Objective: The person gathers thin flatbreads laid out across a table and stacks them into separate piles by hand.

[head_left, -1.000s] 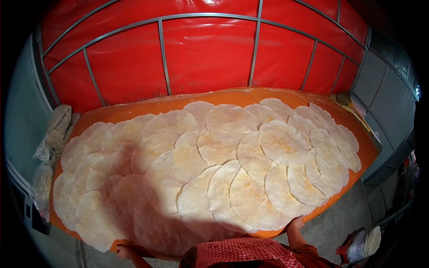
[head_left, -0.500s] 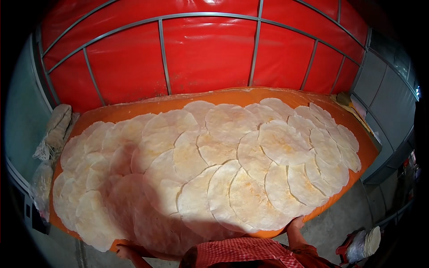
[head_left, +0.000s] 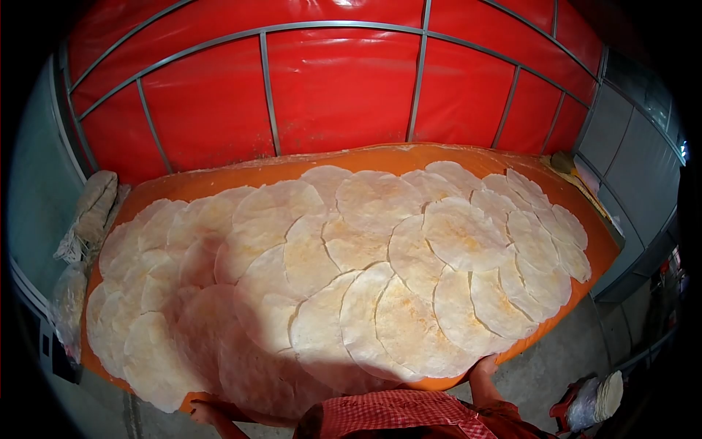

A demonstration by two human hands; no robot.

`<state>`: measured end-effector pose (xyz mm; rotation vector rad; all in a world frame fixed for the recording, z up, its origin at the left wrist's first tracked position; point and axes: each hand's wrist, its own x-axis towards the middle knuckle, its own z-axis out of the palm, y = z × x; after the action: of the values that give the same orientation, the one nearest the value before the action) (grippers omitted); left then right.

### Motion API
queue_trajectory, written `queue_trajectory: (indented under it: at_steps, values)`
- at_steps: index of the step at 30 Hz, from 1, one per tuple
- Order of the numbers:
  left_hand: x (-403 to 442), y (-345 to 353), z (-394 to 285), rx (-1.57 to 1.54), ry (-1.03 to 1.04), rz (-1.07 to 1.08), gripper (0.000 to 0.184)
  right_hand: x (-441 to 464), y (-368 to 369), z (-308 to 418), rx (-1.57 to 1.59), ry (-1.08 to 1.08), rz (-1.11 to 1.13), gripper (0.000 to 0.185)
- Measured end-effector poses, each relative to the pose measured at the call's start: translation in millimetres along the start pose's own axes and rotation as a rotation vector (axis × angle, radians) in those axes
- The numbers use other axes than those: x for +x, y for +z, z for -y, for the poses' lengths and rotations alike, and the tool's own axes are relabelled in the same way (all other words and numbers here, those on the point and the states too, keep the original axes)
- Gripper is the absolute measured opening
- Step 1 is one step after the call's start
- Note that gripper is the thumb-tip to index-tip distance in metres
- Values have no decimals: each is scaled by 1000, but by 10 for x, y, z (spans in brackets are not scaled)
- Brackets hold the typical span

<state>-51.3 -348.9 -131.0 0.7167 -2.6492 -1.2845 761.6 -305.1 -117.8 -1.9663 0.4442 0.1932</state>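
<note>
Many thin, round, pale flatbreads [head_left: 461,234] lie overlapping across an orange-covered table [head_left: 263,174], some with yellowish patches in the middle. At the near left edge, my left hand [head_left: 203,412] grips the table edge, just below a flatbread [head_left: 157,366]. My right hand [head_left: 482,368] is at the near right edge, closed over the orange rim beside another flatbread [head_left: 468,311]. Parts of the fingers of both hands are hidden or in shade. No flatbread is in either hand.
A red sheet wall [head_left: 344,88] on a metal frame stands behind the table. A rolled cloth [head_left: 96,201] and a plastic bag [head_left: 68,304] are at the left. Lower right, a stack of pale rounds [head_left: 609,395] stands beside clear plastic [head_left: 583,406].
</note>
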Motion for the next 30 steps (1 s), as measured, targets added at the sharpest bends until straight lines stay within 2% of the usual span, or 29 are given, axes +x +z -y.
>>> queue_trajectory:
  at_steps: [6, 9, 15, 18, 23, 27, 30]
  values:
    - [111, 83, 58, 47, -19, -58, 62, 20, -1, -5, 0, 15, 14, 75]
    - [82, 28, 34, 21, -13, 1, 60, -42, -28, 44, 7, 32, 13, 75]
    - [227, 197, 167, 77, 61, -79, 59, -21, -19, 30, -10, 42, 15, 73]
    - [274, 231, 177, 115, 15, -30, 59, -27, -13, 35, 3, 56, 16, 73]
    - [-27, -41, -124, 192, -41, -107, 61, -99, -64, 90, 11, 62, 49, 74]
    - [170, 127, 94, 168, 40, -56, 61, -70, -44, 50, 57, 48, 74, 75]
    - [178, 178, 124, 99, 18, -51, 60, -25, -45, 20, 39, 32, 75, 75]
